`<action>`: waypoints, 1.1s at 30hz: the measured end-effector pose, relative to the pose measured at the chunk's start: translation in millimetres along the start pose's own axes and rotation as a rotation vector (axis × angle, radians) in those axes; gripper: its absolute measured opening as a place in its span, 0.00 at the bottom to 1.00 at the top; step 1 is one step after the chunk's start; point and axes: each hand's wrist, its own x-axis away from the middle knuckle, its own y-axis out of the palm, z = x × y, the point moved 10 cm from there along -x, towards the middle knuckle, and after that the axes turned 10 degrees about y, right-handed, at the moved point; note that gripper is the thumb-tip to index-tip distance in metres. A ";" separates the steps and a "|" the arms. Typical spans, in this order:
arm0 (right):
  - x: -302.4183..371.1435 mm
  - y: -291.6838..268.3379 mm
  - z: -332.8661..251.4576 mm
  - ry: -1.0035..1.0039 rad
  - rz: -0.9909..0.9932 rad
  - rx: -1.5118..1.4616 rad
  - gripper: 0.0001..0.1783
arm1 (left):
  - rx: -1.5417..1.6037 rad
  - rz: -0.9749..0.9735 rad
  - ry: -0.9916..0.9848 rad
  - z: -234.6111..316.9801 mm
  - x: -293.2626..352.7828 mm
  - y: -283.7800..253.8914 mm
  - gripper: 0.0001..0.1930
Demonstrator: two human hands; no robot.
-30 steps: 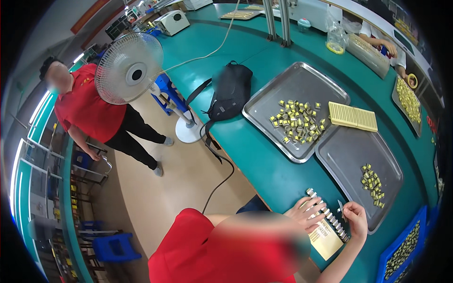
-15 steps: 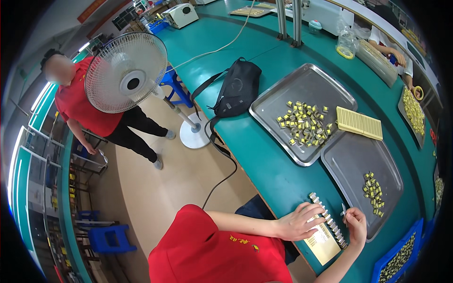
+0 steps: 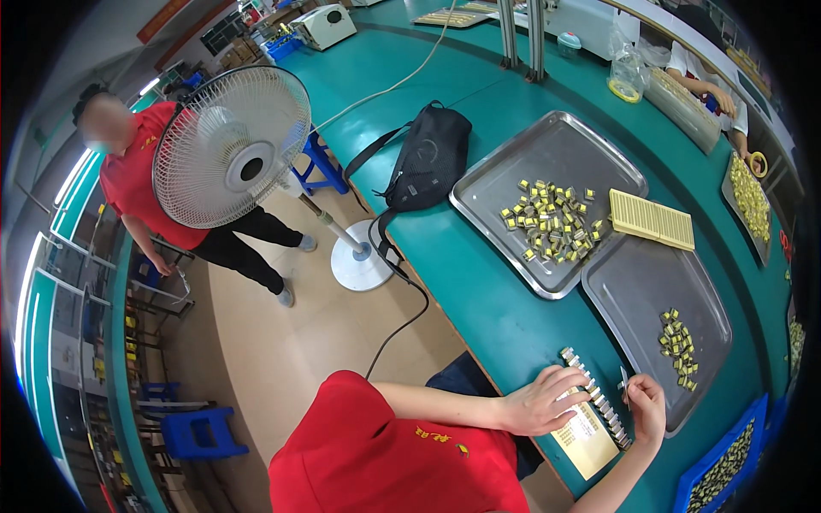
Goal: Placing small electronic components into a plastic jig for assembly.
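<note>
My left hand [image 3: 543, 402] lies over a pale yellow slotted strip [image 3: 586, 449], its fingers spread and slightly bent on top. Along the strip's right edge runs a row of small metallic parts [image 3: 603, 403]. Just right of that row, my right hand [image 3: 646, 407] is closed in a pinch on a thin, pale, blade-like piece [image 3: 624, 378]; its exact kind is too small to make out. The piece's upper end stands close beside the row. Part of the strip is hidden under my left hand.
A metal tray [image 3: 552, 137] holds yellow-topped parts; a second tray [image 3: 633, 274] holds fewer. A yellow slotted strip [image 3: 652, 220] bridges their rims. A blue bin [image 3: 684, 487] stands at lower right, a black bag [image 3: 432, 158] farther off. A person [image 3: 162, 188] stands behind a fan [image 3: 231, 150].
The fan's head has swung slightly. The pale piece in my right hand has shifted a little, while both hands stay nearly in place.
</note>
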 end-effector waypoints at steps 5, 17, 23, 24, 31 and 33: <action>-2.4 -2.9 1.3 0.005 0.018 0.006 0.09 | 0.049 0.005 -0.011 -3.1 -0.3 -1.5 0.22; -4.9 -1.8 2.1 0.005 0.024 -0.020 0.09 | -0.068 0.276 -0.045 -52.7 -29.5 -110.9 0.14; -2.6 0.0 -1.0 -0.014 0.021 -0.034 0.08 | 0.029 0.224 -0.194 -87.0 -25.1 -123.2 0.10; -2.1 0.1 -0.6 -0.006 0.020 -0.030 0.08 | 0.064 0.159 -0.199 -86.5 -25.0 -115.1 0.10; -4.5 0.5 0.7 -0.008 0.013 -0.031 0.08 | 0.165 -0.152 0.150 -38.0 -23.7 -53.3 0.11; -4.4 5.2 -1.4 -0.004 -0.024 -0.056 0.07 | 0.192 -0.221 0.372 -10.7 -23.8 -36.6 0.14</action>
